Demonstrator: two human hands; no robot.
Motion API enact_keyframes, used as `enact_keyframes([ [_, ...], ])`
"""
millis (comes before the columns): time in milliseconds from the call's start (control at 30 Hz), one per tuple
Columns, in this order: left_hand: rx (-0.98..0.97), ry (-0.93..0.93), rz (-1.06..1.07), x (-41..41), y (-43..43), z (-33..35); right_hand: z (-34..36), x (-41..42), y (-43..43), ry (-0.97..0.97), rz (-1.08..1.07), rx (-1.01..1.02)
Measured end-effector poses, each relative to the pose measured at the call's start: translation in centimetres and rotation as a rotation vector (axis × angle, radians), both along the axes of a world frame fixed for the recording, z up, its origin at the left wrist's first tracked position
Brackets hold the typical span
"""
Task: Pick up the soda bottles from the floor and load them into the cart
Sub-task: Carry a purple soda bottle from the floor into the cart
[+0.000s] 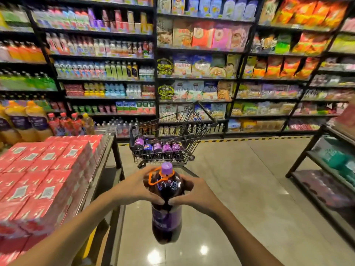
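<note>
The left hand (pixel 134 189) and the right hand (pixel 194 192) both grip the shoulder of one large soda bottle (pixel 167 214), fingers curled round its far side and the two thumbs nearly meeting on the near side. The bottle is upright and clear of the floor (pixel 249 189), dark with a purple label. Its purple cap (pixel 166 167) sits at 12 o'clock from the hands, with an orange carry ring (pixel 153 177) looped round the neck.

Farther out at 12 o'clock stands the wire cart (pixel 194 129), apart from the held bottle. A row of similar purple-labelled bottles (pixel 157 148) stands upright along the cart's near side.

At 9 o'clock a desk (pixel 107 156) carries stacked red cartons (pixel 48 169). Tall shelves (pixel 192 54) of drinks and snack packets fill the view from 10 to 2 o'clock. A lower rack (pixel 315 166) stands at 3 o'clock.
</note>
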State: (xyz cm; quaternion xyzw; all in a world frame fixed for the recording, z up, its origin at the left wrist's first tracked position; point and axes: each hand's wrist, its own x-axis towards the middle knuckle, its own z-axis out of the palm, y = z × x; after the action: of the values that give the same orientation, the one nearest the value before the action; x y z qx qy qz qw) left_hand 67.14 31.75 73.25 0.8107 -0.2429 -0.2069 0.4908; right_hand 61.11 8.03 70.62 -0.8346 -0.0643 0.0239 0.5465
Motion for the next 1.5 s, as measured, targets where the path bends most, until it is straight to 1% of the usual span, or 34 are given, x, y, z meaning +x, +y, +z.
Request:
enact_keyframes([
  [167,0.016,-0.015,-0.001,8.2,-3.0,0.9,0.2,8.7,-3.0,-0.010,0.004,0.033],
  [367,0.020,-0.065,0.052,17.1,-5.4,1.2,0.9,18.9,-5.3,-0.029,0.058,0.056],
  [600,-0.015,-0.089,0.038,28.5,-5.6,2.2,1.9,30.4,-5.9,-0.042,0.060,0.090],
  [700,-0.036,-0.117,0.034,33.9,-5.4,2.0,2.8,35.1,-5.8,0.004,0.068,0.104],
  [867,-0.080,-0.160,0.024,41.5,-5.2,2.4,4.3,42.2,-5.6,0.015,0.047,0.085],
  [1033,-0.111,-0.170,-0.006,49.2,-6.2,3.5,5.3,49.1,-6.5,-0.017,0.021,0.081],
  [1267,-0.114,-0.191,-0.037,59.4,-9.4,3.8,4.8,59.1,-9.6,-0.024,-0.028,0.066],
  [1500,-0.082,-0.159,-0.007,69.0,-13.5,2.3,2.8,69.8,-13.9,0.014,0.016,0.031],
])
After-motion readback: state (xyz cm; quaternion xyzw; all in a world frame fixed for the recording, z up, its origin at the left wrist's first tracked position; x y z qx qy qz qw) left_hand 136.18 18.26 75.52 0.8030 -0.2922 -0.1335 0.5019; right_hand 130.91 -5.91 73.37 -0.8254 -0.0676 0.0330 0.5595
